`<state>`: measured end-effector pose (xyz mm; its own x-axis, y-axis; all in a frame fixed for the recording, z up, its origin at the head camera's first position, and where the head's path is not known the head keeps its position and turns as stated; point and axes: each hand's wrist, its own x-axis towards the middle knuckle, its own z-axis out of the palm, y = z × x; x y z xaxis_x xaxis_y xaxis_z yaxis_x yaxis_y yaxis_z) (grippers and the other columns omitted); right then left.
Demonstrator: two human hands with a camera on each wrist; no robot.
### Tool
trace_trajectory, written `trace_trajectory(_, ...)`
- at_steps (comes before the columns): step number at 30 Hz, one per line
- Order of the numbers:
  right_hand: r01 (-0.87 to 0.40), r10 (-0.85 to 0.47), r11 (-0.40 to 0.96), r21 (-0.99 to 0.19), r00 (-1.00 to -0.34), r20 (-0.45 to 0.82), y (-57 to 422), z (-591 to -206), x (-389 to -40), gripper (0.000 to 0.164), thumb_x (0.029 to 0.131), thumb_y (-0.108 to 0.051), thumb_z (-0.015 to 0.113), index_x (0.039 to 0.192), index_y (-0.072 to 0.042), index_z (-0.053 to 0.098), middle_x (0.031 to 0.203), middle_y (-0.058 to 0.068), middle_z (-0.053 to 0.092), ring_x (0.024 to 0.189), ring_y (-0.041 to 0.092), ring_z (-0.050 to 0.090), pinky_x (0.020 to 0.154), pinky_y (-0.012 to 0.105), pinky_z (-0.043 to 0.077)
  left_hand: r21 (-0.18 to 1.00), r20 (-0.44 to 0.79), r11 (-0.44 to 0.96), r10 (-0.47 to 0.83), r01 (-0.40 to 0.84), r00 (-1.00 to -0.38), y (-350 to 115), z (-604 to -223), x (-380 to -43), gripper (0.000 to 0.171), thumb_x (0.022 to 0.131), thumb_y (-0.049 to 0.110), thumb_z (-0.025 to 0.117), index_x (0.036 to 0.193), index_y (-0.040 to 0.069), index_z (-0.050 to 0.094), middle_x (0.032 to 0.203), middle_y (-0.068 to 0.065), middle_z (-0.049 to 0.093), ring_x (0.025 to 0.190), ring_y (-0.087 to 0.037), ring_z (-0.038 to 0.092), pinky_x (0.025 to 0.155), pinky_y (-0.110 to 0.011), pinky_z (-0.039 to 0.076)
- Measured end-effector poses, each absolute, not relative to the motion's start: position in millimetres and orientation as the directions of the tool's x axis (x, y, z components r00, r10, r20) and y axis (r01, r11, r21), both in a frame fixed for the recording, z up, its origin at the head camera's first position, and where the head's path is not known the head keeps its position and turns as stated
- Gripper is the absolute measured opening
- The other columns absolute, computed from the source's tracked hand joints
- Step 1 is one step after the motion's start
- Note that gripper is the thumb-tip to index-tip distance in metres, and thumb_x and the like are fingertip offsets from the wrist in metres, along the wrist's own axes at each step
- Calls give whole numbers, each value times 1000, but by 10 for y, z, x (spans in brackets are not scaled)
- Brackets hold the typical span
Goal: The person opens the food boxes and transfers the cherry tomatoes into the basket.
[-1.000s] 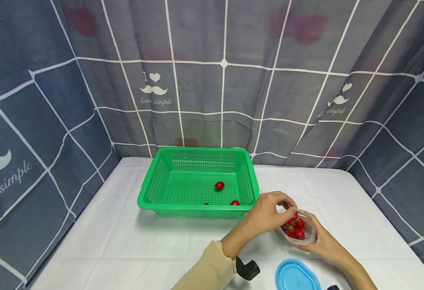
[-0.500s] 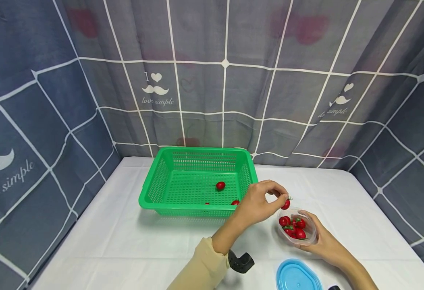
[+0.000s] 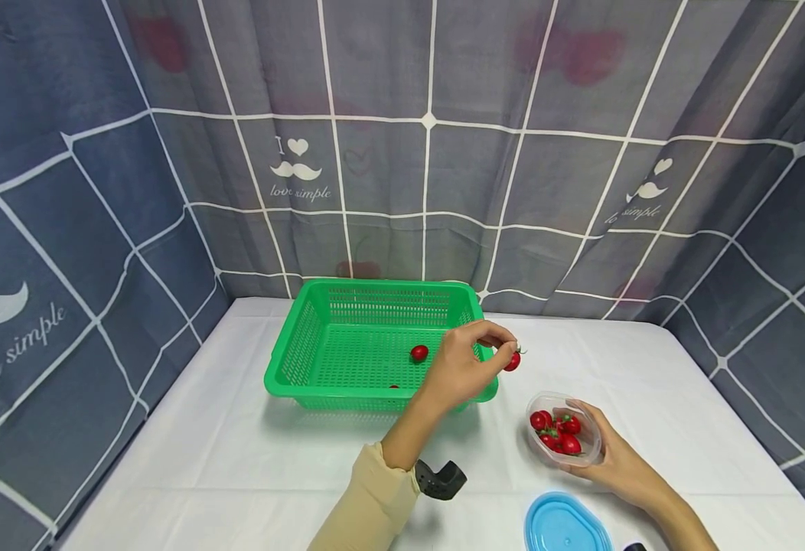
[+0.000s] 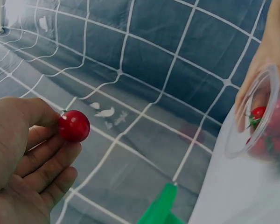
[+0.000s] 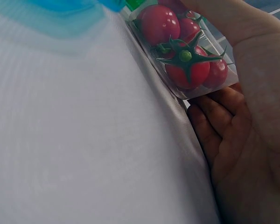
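In the head view my left hand [image 3: 463, 367] pinches a red cherry tomato [image 3: 513, 361] between thumb and fingertips, above the basket's right rim. The left wrist view shows this cherry tomato [image 4: 73, 126] close up, its other fingers loosely spread below it. To the right, my right hand [image 3: 612, 455] grips a clear plastic container [image 3: 545, 396] by its right side, tilted slightly. Several cherry tomatoes with green stems lie inside. In the right wrist view, the right hand [image 5: 252, 116] holds the container from the side, and stemmed tomatoes [image 5: 189, 67] press against its wall.
A green perforated basket [image 3: 368, 394] sits at the table's middle, holding a cherry tomato [image 3: 419, 353] and another mostly hidden by the front rim. A blue lid [image 3: 568, 524] lies near the front edge. Gridded grey curtain [image 3: 375, 168] surrounds the white table [image 3: 189, 459].
My left hand has lifted a cherry tomato out of the container and carried it up and left to the basket's right rim. The right hand and container have stayed in place.
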<state>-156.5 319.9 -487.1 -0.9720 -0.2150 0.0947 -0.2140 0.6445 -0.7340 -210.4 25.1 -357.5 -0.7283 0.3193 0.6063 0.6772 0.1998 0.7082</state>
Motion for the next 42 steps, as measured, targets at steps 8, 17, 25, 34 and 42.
trace_trajectory(8, -204, -215, 636, -744, -973, 83, 3202, -4863, -1555, 99, 79, -30, 89, 158, -24, 30, 151, 20, 49, 145, 57, 30, 98, 88, 24, 753, 574, 227, 232, 617, -786, 101, -3522, -2141, 6, 95, 12, 72, 99, 11, 77, 95, 1, 76, 87, -9, 69, 83, -29, 58)
trace_trajectory(17, -201, -210, 645, -738, -974, 82, 3210, -4875, -1555, 100, 79, -32, 89, 158, -24, 29, 152, 20, 48, 145, 56, 31, 98, 88, 25, 759, 596, 207, 163, 618, -786, -91, -3485, -2207, 8, 96, 14, 72, 101, 10, 77, 93, 0, 77, 88, -12, 70, 85, -28, 56)
trace_trajectory(25, -204, -212, 641, -739, -973, 85, 3210, -4874, -1554, 99, 79, -31, 89, 158, -27, 29, 150, 17, 51, 141, 52, 37, 99, 86, 28, 763, 611, 189, 102, 618, -785, -288, -3453, -2251, 10, 97, 14, 72, 104, 9, 76, 94, -4, 77, 89, -17, 71, 84, -32, 57)
trace_trajectory(34, -198, -211, 646, -737, -974, 77, 3218, -4871, -1560, 100, 79, -32, 89, 159, -25, 28, 151, 19, 49, 144, 54, 34, 98, 87, 26, 784, 598, 190, 22, 591, -801, -508, -3459, -2325, 11, 98, 15, 71, 105, 8, 76, 95, -5, 76, 88, -17, 70, 84, -35, 56)
trace_trajectory(42, -189, -208, 649, -737, -976, 66, 3215, -4872, -1566, 101, 79, -33, 89, 159, -23, 28, 153, 21, 47, 145, 55, 32, 98, 87, 25, 816, 556, 192, -3, 545, -831, -596, -3451, -2334, 13, 98, 17, 71, 106, 9, 76, 98, -7, 75, 90, -19, 70, 86, -39, 55)
